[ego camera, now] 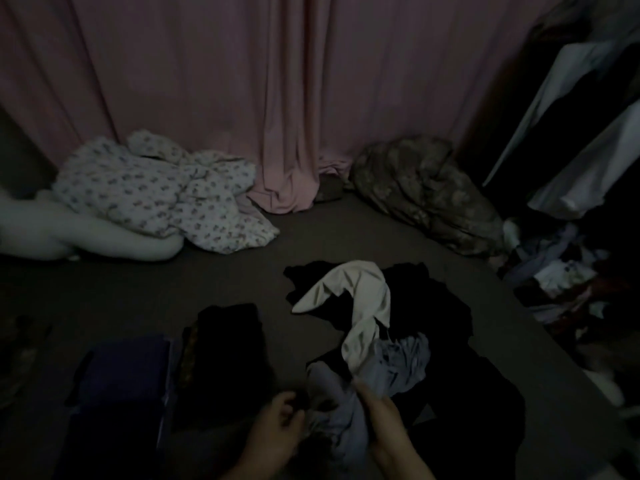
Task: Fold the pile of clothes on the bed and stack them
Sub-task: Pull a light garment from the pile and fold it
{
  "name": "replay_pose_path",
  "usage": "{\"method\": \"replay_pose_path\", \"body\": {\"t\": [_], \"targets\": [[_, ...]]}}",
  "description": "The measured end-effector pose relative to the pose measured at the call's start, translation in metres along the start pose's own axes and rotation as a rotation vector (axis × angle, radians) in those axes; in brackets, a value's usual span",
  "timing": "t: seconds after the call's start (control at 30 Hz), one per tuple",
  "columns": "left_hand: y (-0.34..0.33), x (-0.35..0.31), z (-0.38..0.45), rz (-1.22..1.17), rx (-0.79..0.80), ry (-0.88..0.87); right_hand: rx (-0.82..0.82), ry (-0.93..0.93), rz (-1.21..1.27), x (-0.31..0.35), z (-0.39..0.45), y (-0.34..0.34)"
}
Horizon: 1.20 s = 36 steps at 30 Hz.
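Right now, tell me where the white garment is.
In the head view, the white garment lies right of centre on the bed, draped over the dark clothes pile, just beyond the pale blue garment both hands are gripping.

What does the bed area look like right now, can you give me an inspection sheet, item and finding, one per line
Surface: dark grey bed, dimly lit.
Job's things: unfolded pile of dark clothes with a white garment on top; pale blue garment at its near end; folded dark stack and folded purple item to the left.
Clutter: floral bedding, white pillow, brownish bundle at the far edge.
Grippers: left hand curled at the pale blue garment, grip unclear; right hand holds it.
Cables: nothing seen.
Surroundings: pink curtain behind; hanging clothes and a heap on the right.
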State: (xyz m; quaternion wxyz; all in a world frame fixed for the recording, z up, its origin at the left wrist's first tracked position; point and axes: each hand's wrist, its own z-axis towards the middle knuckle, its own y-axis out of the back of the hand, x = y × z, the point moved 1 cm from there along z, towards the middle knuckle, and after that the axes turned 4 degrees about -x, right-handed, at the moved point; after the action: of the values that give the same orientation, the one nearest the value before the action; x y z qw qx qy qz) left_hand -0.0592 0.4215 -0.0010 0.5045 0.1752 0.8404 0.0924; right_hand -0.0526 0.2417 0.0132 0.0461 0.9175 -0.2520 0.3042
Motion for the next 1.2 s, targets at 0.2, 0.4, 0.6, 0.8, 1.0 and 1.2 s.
{"method": "replay_pose_path", "body": {"t": [0.2,0.4,0.6,0.8,1.0,1.2], "targets": [[0.021,-0.057,-0.014,0.031,-0.027,-0.037,0.208,0.2,0.03,0.043,-0.031,0.011],[-0.003,-0.102,-0.01,-0.096,0.083,0.153,0.458,0.283,-0.064,0.096,-0.073,0.021],[-0.025,-0.126,-0.031,-0.205,0.221,0.348,0.54,0.351,-0.071,0.135,-0.102,0.034],[-0.027,-0.164,-0.057,-0.978,0.425,0.338,0.625,0.402,-0.216,0.149,-0.117,0.041],[-0.034,-0.191,-0.052,-0.76,0.184,0.188,0.418,0.547,-0.394,0.137,-0.116,0.049],[-0.023,-0.192,-0.054,-0.509,-0.126,0.059,0.261,0.431,-0.31,0.132,-0.095,0.085]]}}
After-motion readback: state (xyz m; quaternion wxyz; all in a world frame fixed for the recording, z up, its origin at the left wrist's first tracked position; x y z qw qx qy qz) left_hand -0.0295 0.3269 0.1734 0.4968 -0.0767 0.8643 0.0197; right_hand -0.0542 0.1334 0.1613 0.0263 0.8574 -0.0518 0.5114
